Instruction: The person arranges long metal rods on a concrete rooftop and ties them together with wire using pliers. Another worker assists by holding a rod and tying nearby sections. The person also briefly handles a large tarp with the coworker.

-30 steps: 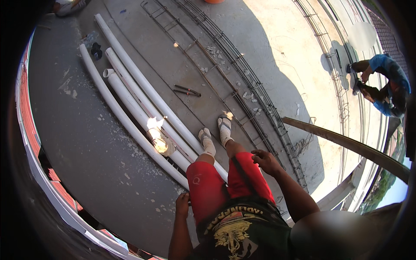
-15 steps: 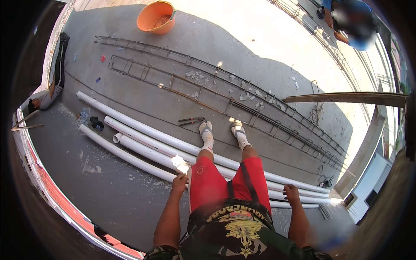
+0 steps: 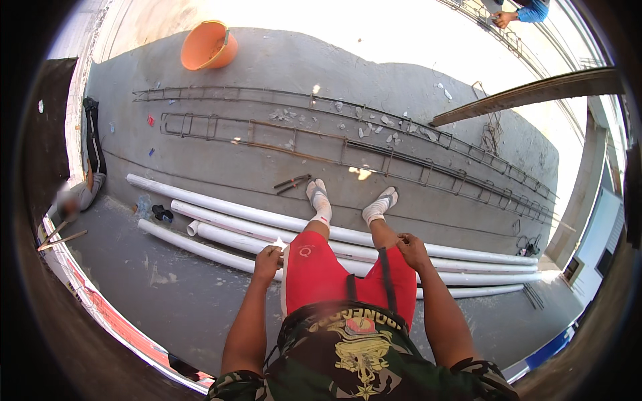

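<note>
I stand with my feet apart beside several white pipes [image 3: 455, 252], wearing red shorts [image 3: 314, 267]. At the left leg of the shorts is my left hand [image 3: 269, 261], its fingers closed on the edge of the cloth. My right hand [image 3: 413, 252] is closed at the right leg near the knee, pinching the cloth; its fingertips are partly hidden. A pair of dark-handled pincers [image 3: 293, 183] lies on the concrete by my left foot, out of reach of both hands.
Two long rebar cages [image 3: 301, 148] lie ahead of my feet, with broken rubble [image 3: 374, 127] between them. An orange bucket [image 3: 209, 47] stands far left. A wooden beam [image 3: 528, 93] juts in at right. One person [image 3: 87, 190] is at far left; a co-worker's hand [image 3: 505, 19] is far right.
My right hand has moved inward and forward from beside the shorts to their right leg. My left hand stays at the left leg. My right foot has turned outward, and the view has shifted.
</note>
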